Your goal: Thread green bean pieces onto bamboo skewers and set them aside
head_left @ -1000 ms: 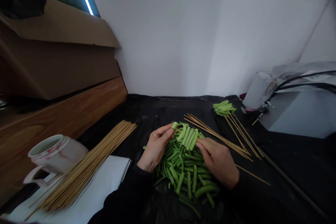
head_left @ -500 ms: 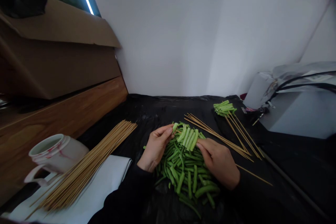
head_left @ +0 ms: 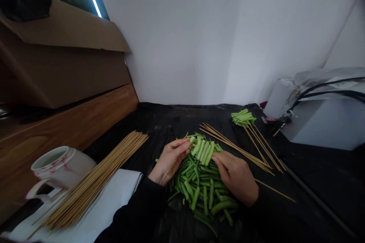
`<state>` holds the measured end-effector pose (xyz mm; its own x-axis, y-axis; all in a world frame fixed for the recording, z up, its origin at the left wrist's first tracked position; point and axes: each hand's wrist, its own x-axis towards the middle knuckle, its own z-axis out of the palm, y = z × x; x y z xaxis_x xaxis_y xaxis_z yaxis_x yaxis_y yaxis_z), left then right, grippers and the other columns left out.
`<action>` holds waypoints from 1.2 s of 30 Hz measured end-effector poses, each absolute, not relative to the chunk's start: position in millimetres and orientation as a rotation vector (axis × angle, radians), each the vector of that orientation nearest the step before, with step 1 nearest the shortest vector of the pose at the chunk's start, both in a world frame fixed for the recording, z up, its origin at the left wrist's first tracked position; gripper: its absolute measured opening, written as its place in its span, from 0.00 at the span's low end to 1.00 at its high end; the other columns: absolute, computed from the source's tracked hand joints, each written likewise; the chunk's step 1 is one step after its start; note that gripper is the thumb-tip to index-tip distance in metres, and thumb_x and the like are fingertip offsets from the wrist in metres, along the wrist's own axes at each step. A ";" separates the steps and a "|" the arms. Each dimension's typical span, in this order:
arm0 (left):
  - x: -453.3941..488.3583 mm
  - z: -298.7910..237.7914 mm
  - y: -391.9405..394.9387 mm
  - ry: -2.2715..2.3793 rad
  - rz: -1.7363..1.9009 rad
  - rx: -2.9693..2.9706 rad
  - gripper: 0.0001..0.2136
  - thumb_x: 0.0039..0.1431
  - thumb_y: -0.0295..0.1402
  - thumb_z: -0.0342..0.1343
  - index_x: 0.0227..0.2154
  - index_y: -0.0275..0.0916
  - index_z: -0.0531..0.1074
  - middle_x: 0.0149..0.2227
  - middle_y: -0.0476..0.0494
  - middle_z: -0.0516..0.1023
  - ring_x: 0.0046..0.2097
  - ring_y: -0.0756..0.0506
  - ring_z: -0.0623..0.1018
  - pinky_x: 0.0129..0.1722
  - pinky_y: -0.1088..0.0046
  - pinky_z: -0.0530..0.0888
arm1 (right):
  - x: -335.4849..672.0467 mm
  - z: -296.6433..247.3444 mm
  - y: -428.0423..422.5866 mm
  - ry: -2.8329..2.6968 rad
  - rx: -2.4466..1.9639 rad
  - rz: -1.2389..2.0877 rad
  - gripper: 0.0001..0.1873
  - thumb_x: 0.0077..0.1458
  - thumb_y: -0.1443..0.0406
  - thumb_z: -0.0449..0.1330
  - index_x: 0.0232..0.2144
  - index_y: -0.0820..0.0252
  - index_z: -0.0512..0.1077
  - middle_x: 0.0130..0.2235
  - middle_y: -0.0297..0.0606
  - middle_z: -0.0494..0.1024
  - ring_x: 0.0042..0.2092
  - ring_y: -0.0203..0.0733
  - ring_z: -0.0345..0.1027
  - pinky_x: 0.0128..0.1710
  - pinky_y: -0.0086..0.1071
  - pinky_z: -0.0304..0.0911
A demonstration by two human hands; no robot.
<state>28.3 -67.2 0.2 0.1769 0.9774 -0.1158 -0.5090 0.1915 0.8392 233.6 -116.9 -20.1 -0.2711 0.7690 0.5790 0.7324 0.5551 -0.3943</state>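
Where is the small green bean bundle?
Upper right in the head view, the green bean bundle sits at the ends of the bamboo skewers, beyond the right hand.

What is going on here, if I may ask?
A person is working over a pile of cut green beans on black plastic sheeting. The left hand pinches a bean piece at the pile's top; the right hand rests on the beans. A bundle of bamboo skewers lies to the left, and beans sit on skewers further right.
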 end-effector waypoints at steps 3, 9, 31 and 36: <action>29.1 -0.3 -66.9 0.761 1.193 0.725 0.11 0.44 0.27 0.70 0.33 0.32 0.80 0.33 0.41 0.83 0.33 0.51 0.78 0.39 0.75 0.73 | 233.1 -20.6 -117.0 -2.031 -1.199 0.052 0.13 0.65 0.67 0.46 0.34 0.57 0.70 0.33 0.36 0.75 0.37 0.38 0.70 0.40 0.31 0.60; 33.2 0.1 -69.4 0.716 1.164 0.699 0.11 0.43 0.26 0.70 0.32 0.33 0.80 0.33 0.43 0.82 0.32 0.52 0.78 0.38 0.77 0.73 | 231.3 -19.7 -117.2 -2.017 -1.165 0.026 0.13 0.65 0.67 0.47 0.34 0.57 0.70 0.34 0.37 0.75 0.37 0.38 0.70 0.40 0.31 0.61; 31.6 11.9 -71.5 0.877 1.338 0.867 0.14 0.40 0.34 0.71 0.31 0.34 0.78 0.31 0.46 0.80 0.31 0.50 0.77 0.33 0.75 0.72 | 237.1 -16.9 -113.1 -2.041 -1.221 0.001 0.13 0.66 0.65 0.47 0.43 0.57 0.71 0.38 0.38 0.76 0.40 0.40 0.72 0.43 0.33 0.64; 26.3 12.6 -64.7 0.888 1.460 0.756 0.14 0.39 0.31 0.72 0.31 0.34 0.78 0.32 0.48 0.80 0.31 0.52 0.76 0.31 0.78 0.72 | 243.3 -17.0 -107.9 -2.042 -1.229 -0.050 0.13 0.66 0.66 0.47 0.46 0.58 0.69 0.42 0.40 0.76 0.43 0.41 0.71 0.44 0.34 0.64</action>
